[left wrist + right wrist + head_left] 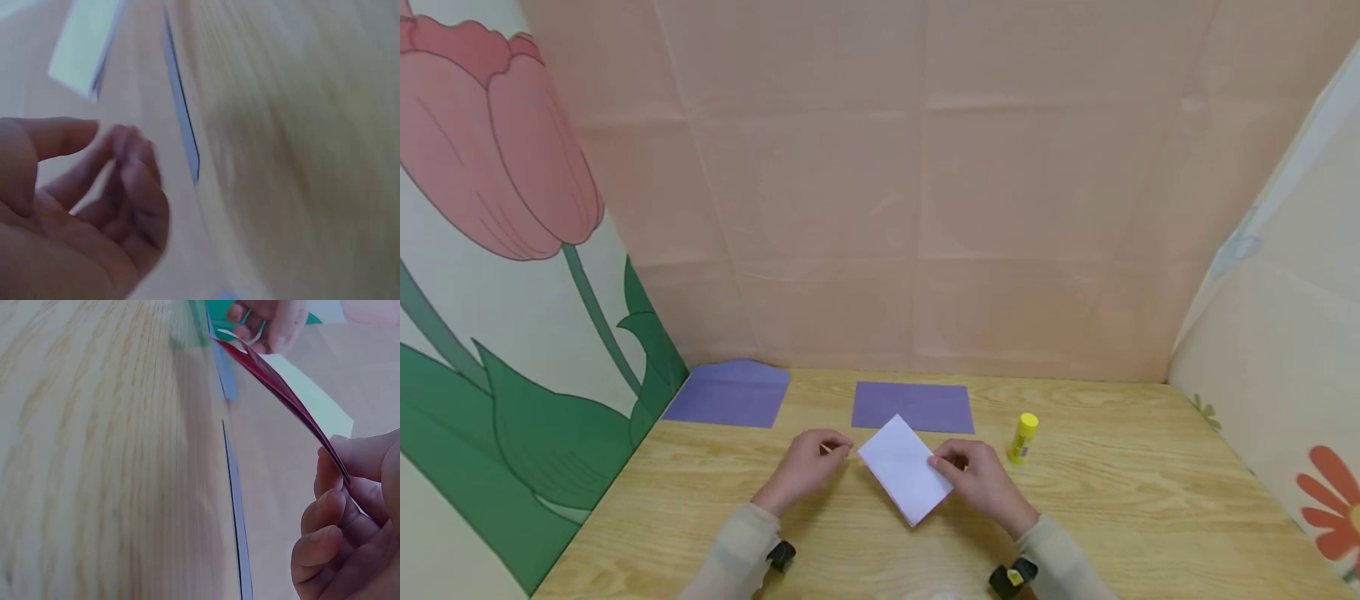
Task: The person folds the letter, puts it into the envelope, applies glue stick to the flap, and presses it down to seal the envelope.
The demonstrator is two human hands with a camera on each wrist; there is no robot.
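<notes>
Card: the white card is held above the front middle of the table, turned so that one corner points to the table's back edge; the right wrist view shows dark red on its other side, with layers parting at the far end.
Right hand: the right hand pinches the card by its right side, thumb on the white face, fingers behind.
Left hand: the left hand is just beside the card's left corner, fingers loosely curved, with a gap between thumb and fingertips and nothing in them.
Middle sheet: a purple sheet lies flat near the middle of the table's back edge, beyond the card.
Corner sheet: another purple piece lies at the table's back left corner, its far side slanting at the ends.
Glue: a yellow glue stick stands upright toward the table's right edge, near the right hand.
Wrists: pale sleeves, each with a black device at the cuff.
Walls: a pinkish backdrop rises along the back edge; a painted tulip is by the left edge, a red flower by the right.
</notes>
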